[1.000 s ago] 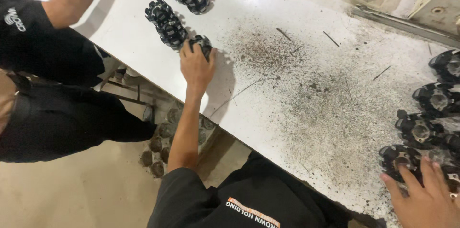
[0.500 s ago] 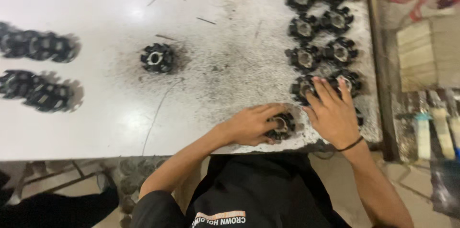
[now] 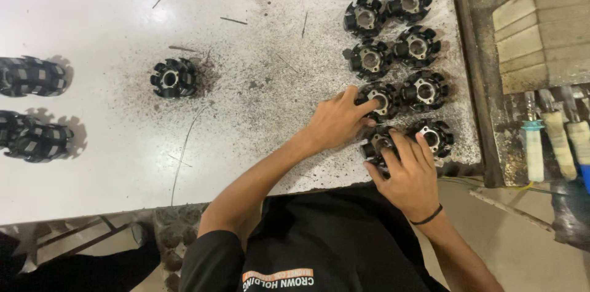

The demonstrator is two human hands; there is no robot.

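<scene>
Several black toothed ring parts (image 3: 417,46) stand in two rows on the right end of the white table (image 3: 110,163). My left hand (image 3: 335,121) reaches across from the left, with thumb and fingers closed on one part (image 3: 382,95) in the left row. My right hand (image 3: 410,168) is at the table's near edge, its fingers curled over the nearest part (image 3: 377,144). Its fingertips touch the neighbouring part (image 3: 436,135).
One black part (image 3: 174,77) stands alone mid-table in a patch of dark grit. Stacks of the same parts (image 3: 32,76) (image 3: 38,140) lie on their sides at the left edge. Wooden blocks (image 3: 541,34) and handled tools (image 3: 533,147) sit right of the table.
My left hand left the far-left stacks and came over to the right cluster, then shifted from the nearest part to the one behind it. My right hand stayed at the near-edge parts.
</scene>
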